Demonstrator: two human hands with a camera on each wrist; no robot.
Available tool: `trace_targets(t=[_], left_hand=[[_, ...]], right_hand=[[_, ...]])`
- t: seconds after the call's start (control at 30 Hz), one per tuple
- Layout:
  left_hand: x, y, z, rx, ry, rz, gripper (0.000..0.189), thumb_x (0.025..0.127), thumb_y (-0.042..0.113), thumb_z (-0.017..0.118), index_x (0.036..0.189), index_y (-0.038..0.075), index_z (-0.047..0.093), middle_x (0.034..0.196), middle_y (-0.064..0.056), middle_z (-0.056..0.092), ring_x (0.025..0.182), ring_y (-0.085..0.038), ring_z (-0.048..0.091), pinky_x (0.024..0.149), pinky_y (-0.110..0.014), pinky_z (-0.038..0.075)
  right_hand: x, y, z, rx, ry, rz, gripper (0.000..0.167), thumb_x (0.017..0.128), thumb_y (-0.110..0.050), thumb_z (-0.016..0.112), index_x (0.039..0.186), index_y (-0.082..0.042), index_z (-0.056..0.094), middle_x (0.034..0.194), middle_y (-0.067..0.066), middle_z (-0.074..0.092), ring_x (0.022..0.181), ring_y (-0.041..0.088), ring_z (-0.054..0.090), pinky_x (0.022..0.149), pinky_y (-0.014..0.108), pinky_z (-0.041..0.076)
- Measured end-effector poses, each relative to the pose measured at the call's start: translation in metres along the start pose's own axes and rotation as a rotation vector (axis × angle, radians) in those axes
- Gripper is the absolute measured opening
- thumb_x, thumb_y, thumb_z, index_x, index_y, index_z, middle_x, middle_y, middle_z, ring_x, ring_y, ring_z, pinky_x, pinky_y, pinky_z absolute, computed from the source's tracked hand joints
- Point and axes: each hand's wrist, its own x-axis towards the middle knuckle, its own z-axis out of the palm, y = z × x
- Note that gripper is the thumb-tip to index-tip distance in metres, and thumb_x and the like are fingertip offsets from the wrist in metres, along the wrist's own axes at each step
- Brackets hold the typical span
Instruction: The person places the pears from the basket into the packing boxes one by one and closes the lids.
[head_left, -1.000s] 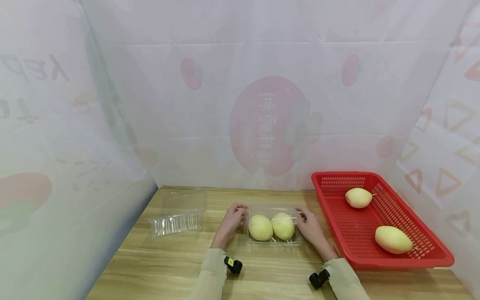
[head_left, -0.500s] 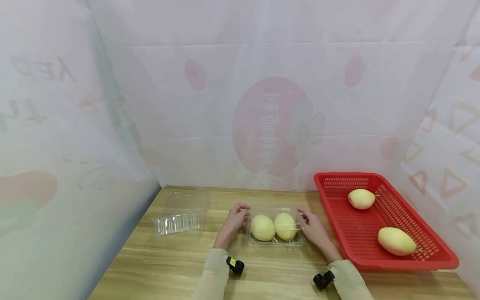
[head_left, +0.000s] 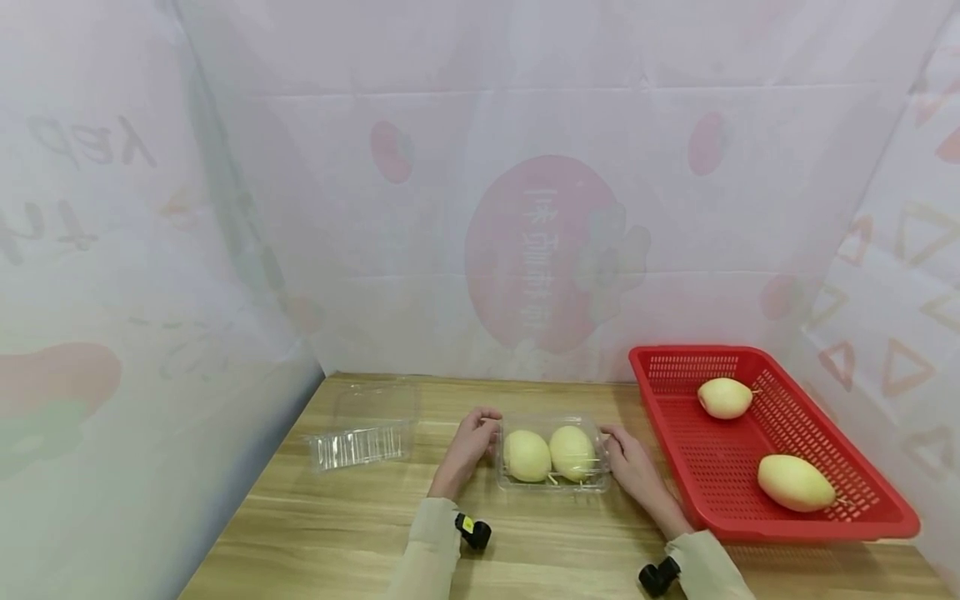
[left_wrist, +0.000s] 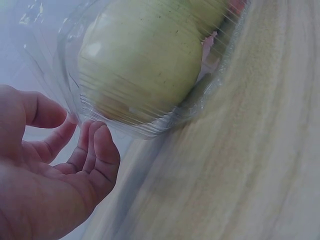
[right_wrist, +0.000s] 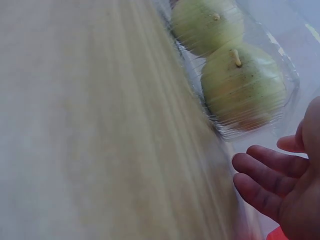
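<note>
A clear plastic clamshell box [head_left: 553,485] sits on the table with two pale yellow pears inside, a left pear [head_left: 527,456] and a right pear [head_left: 572,452]. Its lid lies over the fruit. At the box's left end, my left hand [head_left: 471,439] pinches the thin plastic rim between thumb and index finger; the left wrist view shows the other fingers curled close below the rim. My right hand [right_wrist: 280,182] is just off the box's right end, its fingers loosely bent and holding nothing.
A red perforated basket [head_left: 693,492] stands at the right, holding a far pear [head_left: 725,398] and a near pear [head_left: 796,483]. Another clear box [head_left: 360,447] lies open at the left. A printed curtain [head_left: 420,333] closes off the table's back.
My right hand has come away from the box's right end, moving slightly right. The left hand stays at the left end. The whole head view has shifted a little.
</note>
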Motion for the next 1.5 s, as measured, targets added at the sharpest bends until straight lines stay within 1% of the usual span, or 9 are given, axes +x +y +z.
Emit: trace_targets(t=[0.2,0.4,0.5,0.6,0.73,0.83,0.93,1.2,1.5], left_hand=[[-0.001,0.002,0.002,0.009,-0.001,0.009,0.033,0.090,0.008,0.052,0.121,-0.004,0.054,0.090,-0.004,0.053,0.072,-0.013,0.050,0.058,-0.026,0.044],[-0.020,0.026,0.001,-0.005,-0.025,0.018,0.029,0.090,0.003,0.049,0.117,-0.005,0.054,0.085,-0.005,0.052,0.067,-0.014,0.048,0.059,-0.029,0.044],[-0.025,0.032,0.001,-0.006,-0.028,0.026,0.027,0.090,0.003,0.049,0.115,-0.004,0.055,0.083,-0.004,0.051,0.065,-0.014,0.047,0.058,-0.028,0.044],[-0.021,0.029,0.001,-0.003,-0.029,0.020,0.028,0.090,0.003,0.048,0.116,-0.005,0.054,0.082,-0.003,0.051,0.065,-0.013,0.047,0.058,-0.028,0.044],[-0.008,0.016,0.001,0.000,-0.024,0.008,0.033,0.091,0.004,0.048,0.121,-0.007,0.053,0.082,-0.003,0.051,0.065,-0.014,0.047,0.058,-0.028,0.043],[-0.001,0.004,0.002,-0.002,-0.016,0.009,0.035,0.091,0.006,0.048,0.124,-0.006,0.052,0.081,-0.002,0.050,0.064,-0.013,0.046,0.055,-0.026,0.041],[0.002,-0.001,0.002,-0.003,-0.011,0.004,0.036,0.090,0.007,0.049,0.124,-0.005,0.051,0.080,0.000,0.050,0.062,-0.012,0.045,0.054,-0.024,0.040],[-0.005,-0.001,-0.002,0.051,0.009,0.002,0.032,0.089,0.007,0.051,0.121,0.001,0.055,0.078,-0.001,0.050,0.059,-0.013,0.046,0.051,-0.023,0.041],[-0.013,0.004,-0.001,0.104,-0.030,0.014,0.037,0.092,0.006,0.049,0.128,0.001,0.052,0.078,-0.001,0.049,0.057,-0.010,0.044,0.051,-0.022,0.040]], right_hand=[[-0.005,-0.005,-0.003,-0.058,0.005,0.076,0.028,0.099,-0.013,0.049,0.121,-0.008,0.066,0.105,0.012,0.072,0.090,0.025,0.065,0.083,0.047,0.052],[-0.009,-0.012,-0.006,-0.072,0.005,0.100,0.029,0.100,-0.015,0.047,0.120,-0.008,0.066,0.104,0.012,0.071,0.091,0.027,0.065,0.084,0.048,0.051],[-0.012,-0.015,-0.009,-0.071,-0.007,0.119,0.029,0.101,-0.017,0.046,0.120,-0.008,0.066,0.101,0.011,0.071,0.088,0.023,0.063,0.081,0.044,0.051],[-0.014,-0.019,-0.013,-0.028,-0.042,0.165,0.030,0.103,-0.021,0.045,0.121,-0.009,0.066,0.088,0.009,0.069,0.075,0.017,0.061,0.071,0.035,0.050],[-0.019,-0.025,-0.018,0.039,-0.086,0.206,0.030,0.103,-0.024,0.048,0.123,-0.008,0.064,0.078,0.004,0.064,0.056,0.010,0.055,0.058,0.026,0.046],[-0.023,-0.028,-0.019,0.060,-0.105,0.206,0.030,0.102,-0.024,0.051,0.124,-0.007,0.062,0.074,0.002,0.064,0.053,0.010,0.056,0.058,0.023,0.046],[-0.026,-0.028,-0.018,0.083,-0.123,0.206,0.029,0.101,-0.022,0.053,0.125,-0.006,0.060,0.068,0.001,0.062,0.055,0.012,0.058,0.060,0.022,0.046],[-0.033,-0.027,-0.015,0.146,-0.145,0.208,0.029,0.100,-0.021,0.056,0.126,-0.009,0.058,0.064,0.002,0.060,0.054,0.015,0.059,0.057,0.021,0.046],[-0.037,-0.027,-0.017,0.158,-0.148,0.201,0.030,0.100,-0.019,0.056,0.129,-0.011,0.056,0.072,0.007,0.062,0.052,0.015,0.059,0.052,0.023,0.046]])
